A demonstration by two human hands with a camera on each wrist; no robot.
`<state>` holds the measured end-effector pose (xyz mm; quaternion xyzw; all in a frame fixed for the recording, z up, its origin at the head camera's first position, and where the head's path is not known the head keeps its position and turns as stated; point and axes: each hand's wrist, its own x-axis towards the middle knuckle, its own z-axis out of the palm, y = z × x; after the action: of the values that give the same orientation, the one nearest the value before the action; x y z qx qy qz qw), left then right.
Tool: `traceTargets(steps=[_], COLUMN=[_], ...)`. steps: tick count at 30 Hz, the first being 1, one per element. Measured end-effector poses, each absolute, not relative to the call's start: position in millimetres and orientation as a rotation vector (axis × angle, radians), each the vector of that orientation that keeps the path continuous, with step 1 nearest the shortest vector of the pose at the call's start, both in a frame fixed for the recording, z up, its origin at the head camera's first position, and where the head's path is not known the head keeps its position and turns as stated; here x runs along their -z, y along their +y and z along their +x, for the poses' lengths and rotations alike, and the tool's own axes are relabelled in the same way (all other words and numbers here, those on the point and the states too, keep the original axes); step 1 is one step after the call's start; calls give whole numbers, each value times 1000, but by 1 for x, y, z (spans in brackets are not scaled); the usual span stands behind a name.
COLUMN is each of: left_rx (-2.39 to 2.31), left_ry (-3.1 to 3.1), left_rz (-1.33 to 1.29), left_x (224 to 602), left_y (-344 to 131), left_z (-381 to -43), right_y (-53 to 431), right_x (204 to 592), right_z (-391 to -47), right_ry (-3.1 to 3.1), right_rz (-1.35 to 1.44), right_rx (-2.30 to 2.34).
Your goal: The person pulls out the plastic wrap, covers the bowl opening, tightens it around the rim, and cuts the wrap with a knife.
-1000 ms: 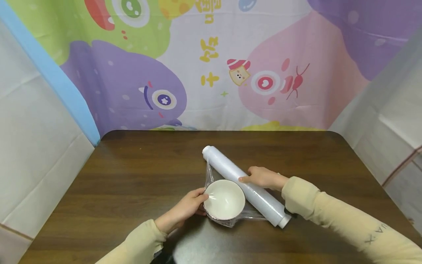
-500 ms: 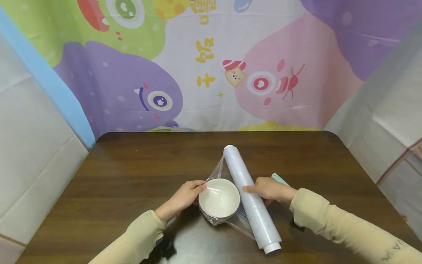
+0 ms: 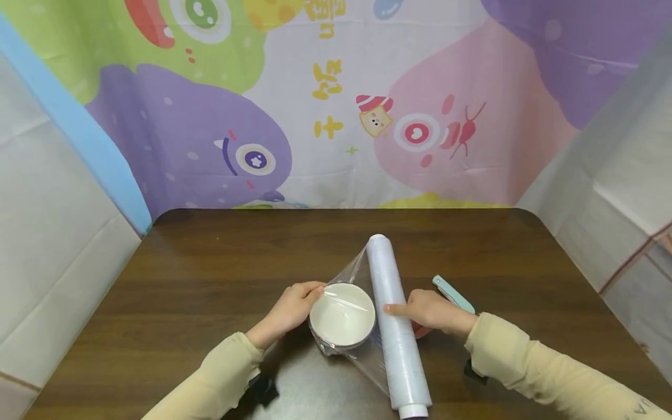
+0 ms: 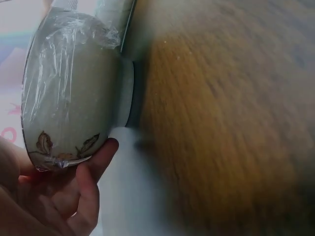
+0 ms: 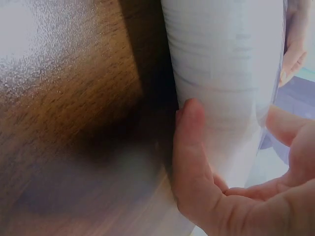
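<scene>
A white bowl (image 3: 342,318) has clear cling film (image 3: 357,271) stretched over its mouth and bunched at its near side. My left hand (image 3: 287,310) grips the bowl's left rim, thumb on top; in the left wrist view its fingers reach under the bowl (image 4: 83,93), which has a brown leaf pattern. From the bowl the film runs to a roll of cling film (image 3: 396,326) on the right. My right hand (image 3: 430,309) grips the middle of that roll, thumb above and fingers around its far side, as the right wrist view shows on the roll (image 5: 221,59).
A pale blue folding cutter (image 3: 454,294) lies on the brown table (image 3: 236,256) just behind my right hand. Beyond the table's back edge hangs a printed cartoon curtain (image 3: 325,169). Pale cloth panels (image 3: 58,233) flank both sides.
The roll has turned from slanting to nearly pointing away from me, its near end swinging left. The bowl has shifted slightly left, and the cutter has come into view.
</scene>
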<state>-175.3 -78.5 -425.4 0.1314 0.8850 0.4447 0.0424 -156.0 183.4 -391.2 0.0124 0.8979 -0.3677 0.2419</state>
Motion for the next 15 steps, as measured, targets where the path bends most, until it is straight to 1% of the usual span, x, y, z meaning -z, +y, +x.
traceTargets(steps=[15], left_rx=[-1439], left_ry=[2578], left_rz=[269], left_x=[428], left_y=[-81], left_z=[-174], right_y=[184], right_x=[389], right_z=[-156], right_ry=[2449], right_rz=[42], right_rx=[988])
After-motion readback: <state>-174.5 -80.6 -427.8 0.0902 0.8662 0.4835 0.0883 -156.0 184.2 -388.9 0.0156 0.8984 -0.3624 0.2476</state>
